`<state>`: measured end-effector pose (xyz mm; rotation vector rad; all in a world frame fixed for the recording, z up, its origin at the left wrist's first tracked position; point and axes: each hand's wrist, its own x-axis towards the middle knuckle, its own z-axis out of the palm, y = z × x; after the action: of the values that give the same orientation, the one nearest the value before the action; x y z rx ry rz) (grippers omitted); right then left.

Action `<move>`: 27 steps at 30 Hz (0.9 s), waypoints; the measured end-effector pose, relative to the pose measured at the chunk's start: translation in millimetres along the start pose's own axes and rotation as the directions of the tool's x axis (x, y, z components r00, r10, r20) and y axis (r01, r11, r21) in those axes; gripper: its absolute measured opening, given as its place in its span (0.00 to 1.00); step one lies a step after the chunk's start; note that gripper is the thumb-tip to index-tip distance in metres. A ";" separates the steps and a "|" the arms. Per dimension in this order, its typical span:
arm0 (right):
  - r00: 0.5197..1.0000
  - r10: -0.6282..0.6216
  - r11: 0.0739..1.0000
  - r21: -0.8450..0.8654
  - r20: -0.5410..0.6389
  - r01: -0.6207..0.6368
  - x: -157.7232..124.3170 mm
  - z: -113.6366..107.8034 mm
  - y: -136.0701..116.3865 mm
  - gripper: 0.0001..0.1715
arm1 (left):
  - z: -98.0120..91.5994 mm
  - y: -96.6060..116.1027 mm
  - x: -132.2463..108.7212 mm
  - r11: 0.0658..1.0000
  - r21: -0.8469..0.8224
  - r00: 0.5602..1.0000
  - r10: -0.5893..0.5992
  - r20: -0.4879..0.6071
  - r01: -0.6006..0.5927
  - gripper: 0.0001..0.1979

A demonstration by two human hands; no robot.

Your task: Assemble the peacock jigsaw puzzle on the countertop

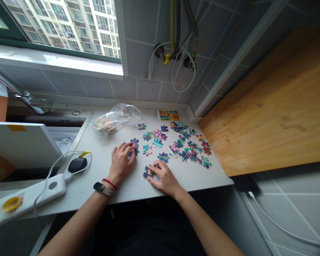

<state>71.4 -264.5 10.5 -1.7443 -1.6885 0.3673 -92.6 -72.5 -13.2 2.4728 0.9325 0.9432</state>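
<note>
My left hand (121,160) rests on the white counter with its fingertips on a dark purple-blue stretch of jigsaw puzzle (134,142), partly hidden by the fingers. Close to the counter's front edge, my right hand (164,177) has thumb and fingers at a dark blue puzzle piece (145,172) with a red and pink print. Just beyond lie a blue piece with a yellow streak (163,157) and a teal and pink piece (147,149). A loose heap of colourful puzzle pieces (193,151) spreads to the right.
A clear plastic bag (117,119) of more pieces lies at the back left. Against the back wall is a small picture card (168,115). A white power strip (29,199) with a cable, a black round device (77,165) and a sink (81,124) are on the left; a wooden panel (272,106) borders the right.
</note>
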 end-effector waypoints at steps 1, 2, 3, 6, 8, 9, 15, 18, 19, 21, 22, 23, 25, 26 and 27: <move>1.000 0.002 1.000 -0.019 -0.003 -0.002 3.7 -1.7 1.8 0.23 | -1.9 0.3 0.7 0.999 -0.038 1.000 0.018 -0.014 -0.018 0.09; 1.000 0.008 0.999 -0.035 -0.011 -0.008 7.5 -4.2 4.3 0.21 | -4.3 0.8 1.2 0.996 -0.080 0.999 0.039 -0.031 -0.042 0.09; 0.999 0.018 0.999 -0.048 -0.027 -0.020 11.1 -7.2 7.5 0.20 | -6.9 1.7 1.5 0.990 -0.122 0.997 0.063 -0.050 -0.068 0.09; 0.995 0.063 0.995 -0.077 -0.079 -0.069 18.7 -17.1 21.0 0.19 | -14.1 5.5 1.5 0.969 -0.200 0.988 0.128 -0.084 -0.143 0.10; 0.993 0.078 0.993 -0.083 -0.092 -0.086 19.8 -21.9 30.4 0.20 | -16.8 8.1 1.5 0.959 -0.220 0.984 0.165 -0.071 -0.177 0.11; 0.992 0.076 0.993 -0.081 -0.096 -0.083 19.1 -23.1 34.1 0.19 | -17.3 9.0 1.7 0.956 -0.224 0.982 0.181 -0.060 -0.190 0.12; 0.984 -0.042 0.999 0.016 -0.174 0.046 9.5 -33.8 39.7 0.16 | -15.4 11.3 3.4 0.949 -0.202 0.969 0.247 -0.003 -0.243 0.10; 0.965 -0.041 0.999 -0.024 -0.260 0.036 16.6 -66.9 58.1 0.13 | -14.9 12.1 1.9 0.947 -0.176 0.958 0.281 0.053 -0.268 0.11; 0.955 -0.003 0.998 -0.057 -0.296 -0.015 21.6 -82.7 70.1 0.12 | -14.7 12.3 1.0 0.945 -0.167 0.952 0.298 0.074 -0.283 0.11; 0.926 0.117 0.977 -0.127 -0.358 -0.173 34.2 -115.9 100.4 0.13 | -14.0 13.0 -0.7 0.936 -0.142 0.935 0.338 0.109 -0.322 0.12; 0.919 0.185 0.951 -0.171 -0.349 -0.257 40.9 -130.9 116.4 0.14 | -13.5 13.4 -1.5 0.931 -0.127 0.926 0.357 0.125 -0.342 0.13; 0.920 0.249 0.923 -0.213 -0.303 -0.320 47.1 -143.3 131.4 0.16 | -13.1 14.0 -2.0 0.926 -0.113 0.917 0.374 0.140 -0.361 0.14; 0.935 0.281 0.919 -0.219 -0.217 -0.327 56.6 -158.3 154.5 0.17 | -12.6 15.5 -2.7 0.916 -0.094 0.901 0.400 0.166 -0.389 0.15; 0.948 0.280 0.928 -0.211 -0.155 -0.308 59.5 -160.7 161.9 0.17 | -12.6 16.4 -2.8 0.914 -0.089 0.897 0.406 0.178 -0.396 0.15; 0.960 0.261 0.942 -0.194 -0.098 -0.275 61.1 -160.3 166.7 0.18 | -12.6 17.3 -2.9 0.913 -0.087 0.894 0.407 0.189 -0.398 0.15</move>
<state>307.6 -237.9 37.8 -2.1245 -1.4832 0.2535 -94.9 -86.3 3.3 2.7134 0.3293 0.7937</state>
